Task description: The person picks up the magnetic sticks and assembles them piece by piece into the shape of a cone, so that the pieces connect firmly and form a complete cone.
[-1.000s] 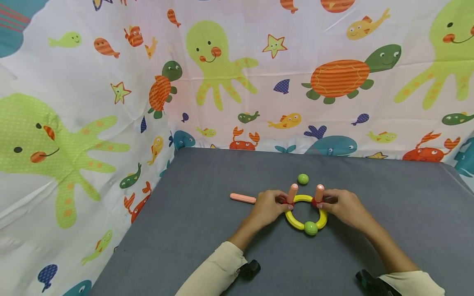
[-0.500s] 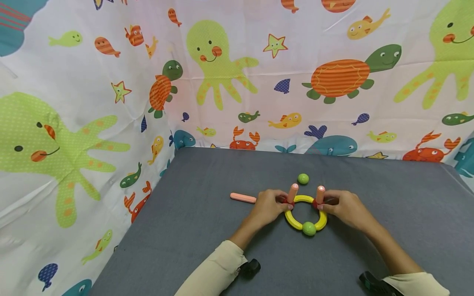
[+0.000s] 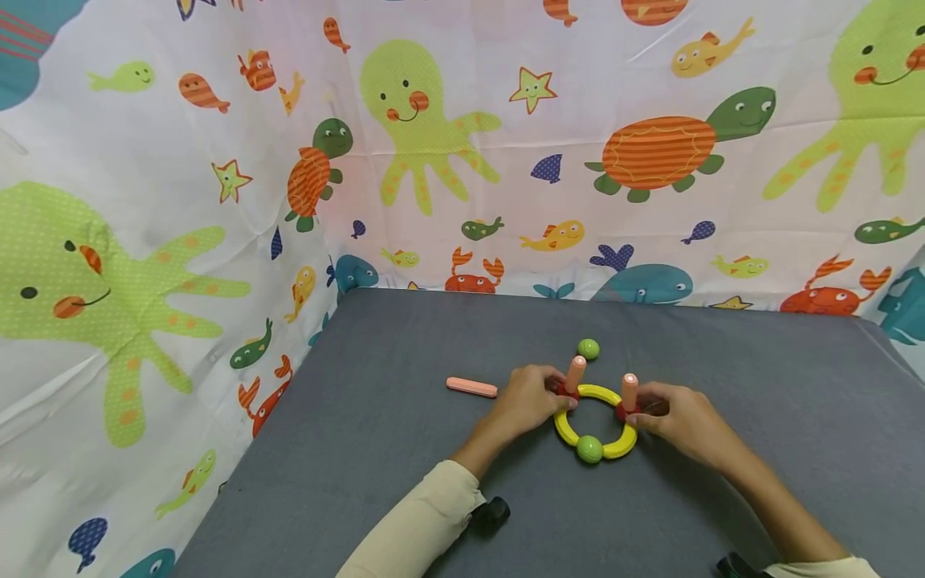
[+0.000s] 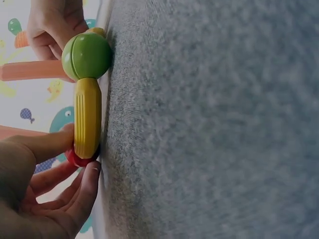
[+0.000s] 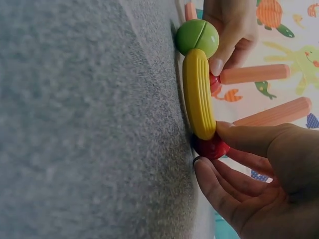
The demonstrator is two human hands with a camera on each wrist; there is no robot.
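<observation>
A ring of curved yellow pieces lies on the grey table, joined by balls. One green ball forms its near joint. Two upright pink sticks, a left one and a right one, rise from red balls at its sides. My left hand pinches the left red ball between thumb and fingers. On the other side, my right hand grips the right red ball, its thumb by the end of a yellow piece. Fingers partly cover both red balls.
Left of my left hand lies a loose pink stick. A loose green ball sits just beyond the ring. Behind the table hangs a white curtain printed with sea animals.
The ring has turned a little: its near green ball has shifted left, and the right stick has come nearer to me. My right hand has moved nearer along with it, still gripping.
</observation>
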